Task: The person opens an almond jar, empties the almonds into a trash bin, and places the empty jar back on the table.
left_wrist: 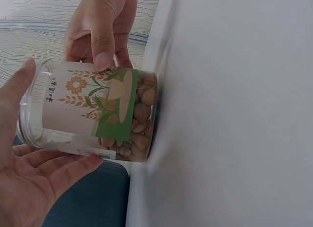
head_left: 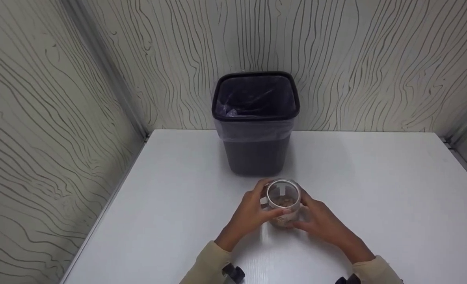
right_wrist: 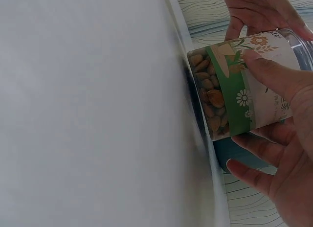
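Between both hands stands a clear round jar (head_left: 283,200), upright over the table, partly filled with brown almond-like nuts (right_wrist: 210,102). Its label (left_wrist: 93,97) is pale and green, printed with flowers and wheat ears. My left hand (head_left: 251,213) grips the jar's left side, thumb near the rim in the left wrist view. On the other side my right hand (head_left: 324,221) holds it lower, with the thumb pressing the label in the right wrist view. Whether a clear lid covers the mouth, I cannot tell. The base is at or just above the tabletop.
A dark waste bin (head_left: 255,157) stands behind the jar, near the back edge of the white table (head_left: 375,189). A translucent bag (head_left: 257,131) lines it and folds over its rim. Wood-grain panels (head_left: 335,71) rise at the back and sides.
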A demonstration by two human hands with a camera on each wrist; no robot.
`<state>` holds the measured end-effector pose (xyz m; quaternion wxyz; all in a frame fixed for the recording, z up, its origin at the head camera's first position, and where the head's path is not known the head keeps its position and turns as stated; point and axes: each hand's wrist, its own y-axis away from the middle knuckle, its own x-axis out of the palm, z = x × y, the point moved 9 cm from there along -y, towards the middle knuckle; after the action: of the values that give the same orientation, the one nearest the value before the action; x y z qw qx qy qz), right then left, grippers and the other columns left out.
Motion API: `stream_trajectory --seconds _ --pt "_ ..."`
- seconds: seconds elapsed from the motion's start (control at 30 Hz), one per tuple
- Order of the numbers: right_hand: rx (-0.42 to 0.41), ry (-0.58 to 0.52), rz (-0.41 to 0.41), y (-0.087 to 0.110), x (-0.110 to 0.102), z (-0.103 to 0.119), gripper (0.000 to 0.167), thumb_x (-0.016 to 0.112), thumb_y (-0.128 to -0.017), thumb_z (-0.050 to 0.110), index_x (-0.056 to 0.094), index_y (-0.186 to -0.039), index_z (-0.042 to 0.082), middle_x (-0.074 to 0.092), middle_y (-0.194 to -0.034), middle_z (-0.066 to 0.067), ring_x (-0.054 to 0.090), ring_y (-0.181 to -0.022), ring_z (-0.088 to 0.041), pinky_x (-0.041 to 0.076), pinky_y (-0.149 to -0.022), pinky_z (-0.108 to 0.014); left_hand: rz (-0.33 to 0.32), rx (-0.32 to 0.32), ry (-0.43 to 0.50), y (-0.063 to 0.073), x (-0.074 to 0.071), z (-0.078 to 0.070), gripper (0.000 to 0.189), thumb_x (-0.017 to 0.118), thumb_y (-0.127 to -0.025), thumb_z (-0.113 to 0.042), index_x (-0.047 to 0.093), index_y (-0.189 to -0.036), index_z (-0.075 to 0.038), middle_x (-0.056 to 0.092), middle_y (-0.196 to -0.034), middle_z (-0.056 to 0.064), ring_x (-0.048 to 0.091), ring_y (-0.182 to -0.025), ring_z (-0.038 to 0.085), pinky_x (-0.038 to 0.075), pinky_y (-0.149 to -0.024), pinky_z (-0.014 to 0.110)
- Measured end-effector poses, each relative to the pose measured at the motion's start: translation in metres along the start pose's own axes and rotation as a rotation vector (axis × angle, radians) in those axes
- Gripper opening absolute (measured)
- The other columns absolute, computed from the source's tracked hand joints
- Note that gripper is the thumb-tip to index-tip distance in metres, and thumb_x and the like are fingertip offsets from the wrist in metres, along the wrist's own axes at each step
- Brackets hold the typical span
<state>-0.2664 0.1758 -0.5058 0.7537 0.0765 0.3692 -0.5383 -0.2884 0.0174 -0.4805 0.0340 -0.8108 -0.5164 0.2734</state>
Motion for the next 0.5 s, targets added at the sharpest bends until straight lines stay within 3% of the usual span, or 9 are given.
stream_trajectory --seconds 0.13,0.33,0.5 --pt "0.022 -0.008 0.008 -0.0004 0.0012 -0.0018 0.102 0.085 -0.081 0.041 0.026 -0.162 0.019 0.057 -0.146 -0.008 0.052 -0.136 -0.033 0.039 -0.11 -0.059 0.007 -0.004 0.047 0.0007 0.0016 0.0026 0.08 0.084 -0.084 -0.036 0.039 -0.149 -0.024 0.062 -0.14 0.008 0.058 -0.129 0.018 0.053 -0.1 0.041" --pt "0.04 -0.013 -0.03 0.0018 -0.0024 -0.0035 0.099 0.086 -0.079 0.041 0.033 -0.16 0.019 0.058 -0.145 -0.004 0.052 -0.136 -0.029 0.038 -0.111 -0.056 0.005 -0.02 0.068 0.003 0.0025 0.0033 0.08 0.085 -0.082 -0.038 0.04 -0.147 -0.026 0.061 -0.141 0.006 0.058 -0.13 0.02 0.053 -0.095 0.031" --pt "0.047 -0.048 -0.072 -0.0009 -0.006 -0.0013 0.097 0.087 -0.078 0.041 0.036 -0.159 0.024 0.058 -0.145 0.0 0.053 -0.134 -0.023 0.039 -0.111 -0.055 -0.001 -0.012 0.071 0.0009 -0.0004 0.0004 0.084 0.087 -0.08 -0.038 0.042 -0.148 -0.019 0.061 -0.141 0.004 0.057 -0.131 0.017 0.053 -0.097 0.034"
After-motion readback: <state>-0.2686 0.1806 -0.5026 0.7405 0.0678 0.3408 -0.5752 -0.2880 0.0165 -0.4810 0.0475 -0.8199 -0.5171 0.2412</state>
